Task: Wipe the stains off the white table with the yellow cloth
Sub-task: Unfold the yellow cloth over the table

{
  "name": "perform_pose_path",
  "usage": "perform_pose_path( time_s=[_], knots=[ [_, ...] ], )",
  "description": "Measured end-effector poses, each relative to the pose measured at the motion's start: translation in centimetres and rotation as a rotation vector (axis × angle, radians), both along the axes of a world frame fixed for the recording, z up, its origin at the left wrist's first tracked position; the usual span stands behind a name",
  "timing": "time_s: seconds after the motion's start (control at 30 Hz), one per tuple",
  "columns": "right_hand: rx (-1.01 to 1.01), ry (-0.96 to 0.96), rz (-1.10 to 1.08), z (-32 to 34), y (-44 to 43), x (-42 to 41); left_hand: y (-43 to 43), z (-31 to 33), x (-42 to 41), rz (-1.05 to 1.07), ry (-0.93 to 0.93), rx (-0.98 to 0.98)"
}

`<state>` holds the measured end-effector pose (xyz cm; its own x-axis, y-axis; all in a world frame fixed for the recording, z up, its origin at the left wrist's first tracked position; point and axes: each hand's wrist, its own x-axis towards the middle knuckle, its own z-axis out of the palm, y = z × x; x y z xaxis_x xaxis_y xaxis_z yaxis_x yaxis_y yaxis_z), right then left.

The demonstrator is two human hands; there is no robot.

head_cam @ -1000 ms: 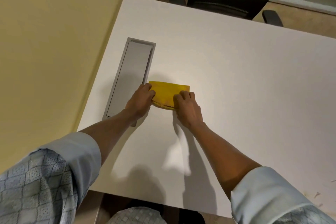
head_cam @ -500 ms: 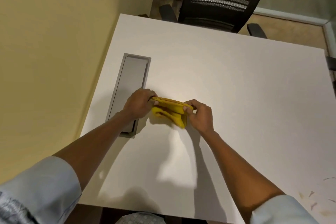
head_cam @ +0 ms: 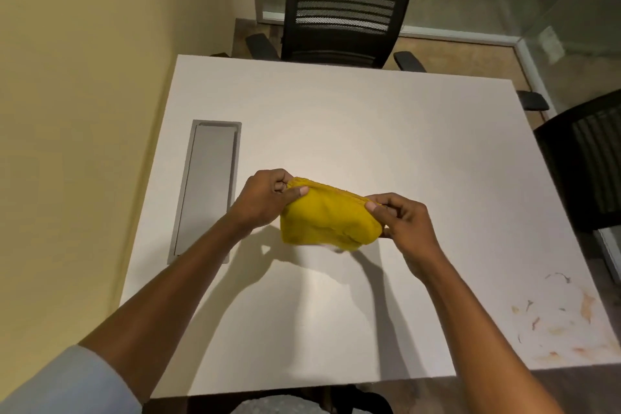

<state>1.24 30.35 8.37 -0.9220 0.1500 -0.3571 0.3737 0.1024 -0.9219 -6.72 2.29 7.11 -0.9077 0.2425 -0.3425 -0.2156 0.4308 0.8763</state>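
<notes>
Both forearms reach out over the middle of the white table (head_cam: 369, 118), bare from the elbow, and a pale blue sleeve (head_cam: 77, 383) shows on the left arm at 7 o'clock. The left hand (head_cam: 265, 198) is turned knuckles-up, with its fingers curled under and the thumb laid flat along the top edge of the yellow cloth (head_cam: 329, 222). This closed grip pinches the cloth's left corner. The right hand (head_cam: 403, 222) mirrors it, with thumb and forefinger nipped tight on the right corner and the other fingers folded behind the fabric. The cloth hangs between the two hands near the table's centre, a little toward 6 o'clock. It looks raised off the surface and throws a shadow beneath it.

There is one cloth, folded into a thick, soft pad with rounded lower corners and a seam-like ridge along the top. Its weave looks nappy, like microfibre.

The table is a single square slab, matt and smooth. At 9 o'clock one long, narrow grey hatch (head_cam: 208, 188) is set flush into it, metallic-looking with a thin frame. At 4 o'clock, by the near right corner, lies a scatter of stains (head_cam: 557, 316). They are small orange-brown smears and thin dark flecks, too many and too faint to count.

There are two chairs. A black office chair (head_cam: 346, 3) with a slatted mesh back and two padded armrests stands at 12 o'clock, and a second chair (head_cam: 591, 158), also dark mesh, is cut off at 3 o'clock. A plain cream wall (head_cam: 84, 77) runs close beside the table's 9 o'clock edge.
</notes>
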Motion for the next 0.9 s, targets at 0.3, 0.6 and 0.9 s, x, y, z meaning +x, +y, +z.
perform_pose_path(
  time_s=[0.3, 0.6, 0.9],
  knots=[
    [-0.768, -0.286, -0.240, 1.7, 5.0, 6.8, 7.7, 4.9, 4.2, 0.081, -0.152, 0.253],
    [-0.365, -0.104, -0.194, 0.6, 9.0, 16.4, 13.4, 4.6, 9.6, 0.193, -0.218, -0.024],
    [-0.085, 0.060, -0.308, 2.1, 17.0, 25.4, 21.7, 1.6, 21.9, 0.237, -0.424, 0.111]
  ],
)
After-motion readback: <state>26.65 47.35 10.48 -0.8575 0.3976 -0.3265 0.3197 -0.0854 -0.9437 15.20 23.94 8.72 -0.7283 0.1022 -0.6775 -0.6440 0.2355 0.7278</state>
